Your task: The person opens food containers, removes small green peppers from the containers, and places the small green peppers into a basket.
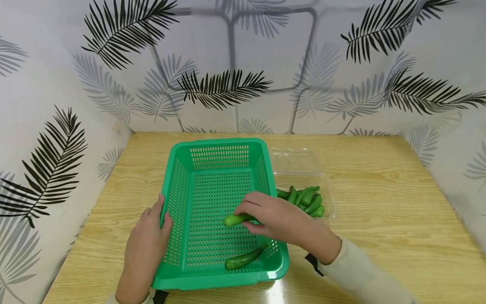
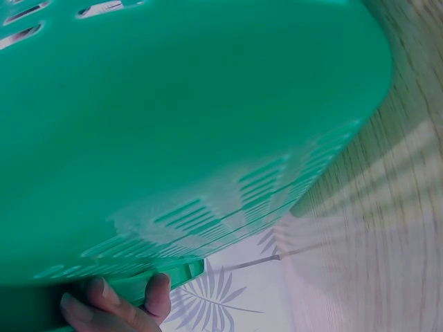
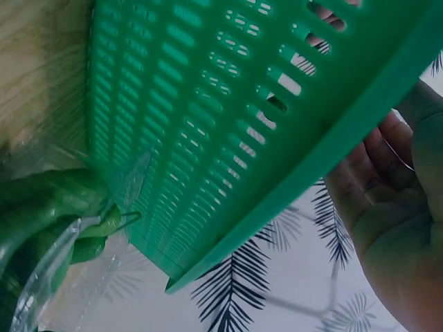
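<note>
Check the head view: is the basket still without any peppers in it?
No: one pepper lies on the basket floor near the front, and the right hand holds another inside it.

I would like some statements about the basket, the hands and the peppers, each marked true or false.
1. The right hand holds a pepper inside the basket. True.
2. The left hand rests flat on the table, away from the basket. False: it grips the basket's left rim.
3. A second pepper lies on the basket floor near the front wall. True.
4. The clear box to the right of the basket has no peppers in it. False: several green peppers lie in it.
</note>
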The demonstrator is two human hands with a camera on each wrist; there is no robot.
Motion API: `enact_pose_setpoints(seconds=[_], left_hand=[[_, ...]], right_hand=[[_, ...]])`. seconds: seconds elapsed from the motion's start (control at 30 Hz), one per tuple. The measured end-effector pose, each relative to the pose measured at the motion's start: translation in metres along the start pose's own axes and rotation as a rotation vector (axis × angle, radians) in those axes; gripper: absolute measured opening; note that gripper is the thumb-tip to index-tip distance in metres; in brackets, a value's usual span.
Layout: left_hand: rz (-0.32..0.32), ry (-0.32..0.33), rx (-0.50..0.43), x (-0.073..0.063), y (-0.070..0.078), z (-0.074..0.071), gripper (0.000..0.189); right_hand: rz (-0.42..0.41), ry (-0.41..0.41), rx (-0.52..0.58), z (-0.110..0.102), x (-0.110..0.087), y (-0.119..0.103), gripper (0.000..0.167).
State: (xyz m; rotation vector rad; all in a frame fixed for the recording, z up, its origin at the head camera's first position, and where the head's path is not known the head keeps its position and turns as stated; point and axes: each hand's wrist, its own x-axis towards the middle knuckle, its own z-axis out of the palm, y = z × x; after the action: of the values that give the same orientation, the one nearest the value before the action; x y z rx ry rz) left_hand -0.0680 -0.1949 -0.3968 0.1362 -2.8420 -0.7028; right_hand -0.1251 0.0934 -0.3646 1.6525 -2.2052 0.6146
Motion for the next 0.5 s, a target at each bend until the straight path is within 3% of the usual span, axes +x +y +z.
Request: enact_pose_setpoints(seconds=[0.23, 0.5], left_hand=[[-0.004, -0.005, -0.003, 0.001, 0.000, -0.001, 0.049], [0.011, 0.020, -0.002, 0.000, -0.001, 0.001, 0.048]], right_hand=[[0.058, -0.123, -0.014, 0.012, -0.001, -0.004, 0.020], [0.210, -0.427, -0.014, 0.027, 0.003, -0.014, 0.016]])
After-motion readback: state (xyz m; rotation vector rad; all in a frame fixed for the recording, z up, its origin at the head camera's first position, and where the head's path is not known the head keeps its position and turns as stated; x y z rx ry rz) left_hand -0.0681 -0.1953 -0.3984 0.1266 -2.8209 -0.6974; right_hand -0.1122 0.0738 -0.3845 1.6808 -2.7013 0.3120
